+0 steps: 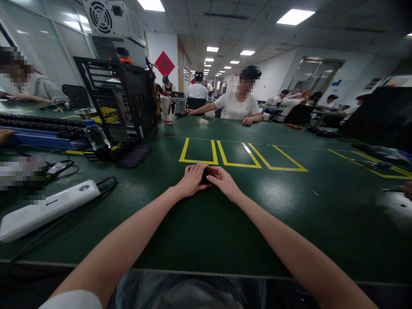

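Note:
Both my hands meet over the middle of the green table (206,231), just in front of the yellow tape outlines (198,162). Between them is a small black object (205,176), mostly covered by my fingers, so its kind does not show. My left hand (190,180) is closed around its left side, with the fingers over its top. On the other side, my right hand (225,182) pinches at its right edge with thumb and fingertips.
At the left stand an open black computer case (128,98), a water bottle (96,136) and a white power strip (51,208) with cables. A white cup (166,110) is at the back. Across the table sits a person (238,105). Tools (373,164) lie far right.

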### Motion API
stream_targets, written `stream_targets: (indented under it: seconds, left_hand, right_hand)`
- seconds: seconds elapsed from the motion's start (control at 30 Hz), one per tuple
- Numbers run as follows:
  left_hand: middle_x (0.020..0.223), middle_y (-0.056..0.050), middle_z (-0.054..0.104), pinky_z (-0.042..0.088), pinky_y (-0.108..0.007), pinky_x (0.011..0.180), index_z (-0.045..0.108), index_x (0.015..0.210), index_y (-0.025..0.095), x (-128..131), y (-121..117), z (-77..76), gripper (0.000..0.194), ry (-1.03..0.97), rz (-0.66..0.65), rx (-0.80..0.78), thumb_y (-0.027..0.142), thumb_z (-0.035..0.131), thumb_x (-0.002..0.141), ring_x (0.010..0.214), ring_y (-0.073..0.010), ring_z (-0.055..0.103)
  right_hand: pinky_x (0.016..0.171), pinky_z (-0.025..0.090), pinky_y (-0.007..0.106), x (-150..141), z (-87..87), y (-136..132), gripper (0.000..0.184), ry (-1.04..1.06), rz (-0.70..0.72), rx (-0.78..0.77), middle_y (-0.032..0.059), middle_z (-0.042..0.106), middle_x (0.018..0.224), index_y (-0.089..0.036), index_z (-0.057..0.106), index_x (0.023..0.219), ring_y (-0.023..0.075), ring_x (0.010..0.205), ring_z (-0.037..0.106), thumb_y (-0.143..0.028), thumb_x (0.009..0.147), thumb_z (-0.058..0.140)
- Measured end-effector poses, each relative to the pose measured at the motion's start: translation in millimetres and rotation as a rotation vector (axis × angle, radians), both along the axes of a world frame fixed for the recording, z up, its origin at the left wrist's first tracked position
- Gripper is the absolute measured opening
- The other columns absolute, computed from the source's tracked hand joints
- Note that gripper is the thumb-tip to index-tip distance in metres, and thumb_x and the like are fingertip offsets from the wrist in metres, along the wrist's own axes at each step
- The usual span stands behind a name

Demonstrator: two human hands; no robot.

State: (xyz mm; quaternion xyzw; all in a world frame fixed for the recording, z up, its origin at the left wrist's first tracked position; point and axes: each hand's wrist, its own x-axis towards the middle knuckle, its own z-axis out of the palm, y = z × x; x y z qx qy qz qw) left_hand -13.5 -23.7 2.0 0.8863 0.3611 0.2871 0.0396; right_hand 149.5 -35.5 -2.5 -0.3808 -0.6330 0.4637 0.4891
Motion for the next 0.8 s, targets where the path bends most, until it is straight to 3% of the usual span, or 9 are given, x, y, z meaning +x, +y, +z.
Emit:
stream_targets:
  seconds: [0.2, 0.43, 0.63, 0.8]
  left_hand:
    - [0.116, -0.009, 0.042, 0.028, -0.043, 0.09, 0.029, 0.116, 0.021, -1.1, 0.1, 0.4, 0.054, 0.001, -0.016, 0.012, 0.033, 0.057, 0.072, 0.108, -0.0258, 0.04]
    - [0.116, -0.01, 0.041, 0.028, -0.043, 0.091, 0.028, 0.116, 0.021, -1.3, -0.6, 1.4, 0.054, -0.002, -0.024, 0.014, 0.035, 0.056, 0.072, 0.109, -0.0261, 0.039]
    - [0.115, -0.009, 0.042, 0.028, -0.043, 0.09, 0.029, 0.116, 0.021, -0.8, -0.6, 1.8, 0.054, 0.0, -0.018, 0.008, 0.034, 0.057, 0.072, 0.107, -0.0261, 0.041]
    - [0.114, -0.009, 0.043, 0.028, -0.042, 0.09, 0.03, 0.115, 0.022, -0.4, -0.2, 0.4, 0.052, -0.006, -0.002, 0.014, 0.033, 0.057, 0.072, 0.107, -0.0257, 0.041]
  right_hand:
    - [0.088, 0.041, 0.034, 0.8, 2.2, -3.8, 0.026, 0.015, 0.053, 0.02, 0.0016, 0.055, 0.097, -0.021, 0.051, 0.09, 0.0158, 0.096, 0.054, -0.025, 0.067, 0.062]
    - [0.082, 0.045, 0.035, 0.1, 2.4, -6.3, 0.021, -0.002, -0.007, 0.017, 0.0013, 0.056, 0.093, -0.021, 0.052, 0.086, 0.0152, 0.088, 0.056, -0.031, 0.069, 0.06]
    - [0.086, 0.043, 0.037, 1.1, 1.7, -2.6, 0.029, -0.054, -0.025, 0.014, 0.0044, 0.055, 0.101, -0.021, 0.051, 0.097, 0.0171, 0.096, 0.054, -0.028, 0.07, 0.058]
    - [0.089, 0.042, 0.035, 1.0, 0.0, -4.1, 0.029, -0.038, 0.014, 0.058, 0.0034, 0.055, 0.102, -0.02, 0.051, 0.095, 0.0169, 0.098, 0.054, -0.026, 0.068, 0.061]
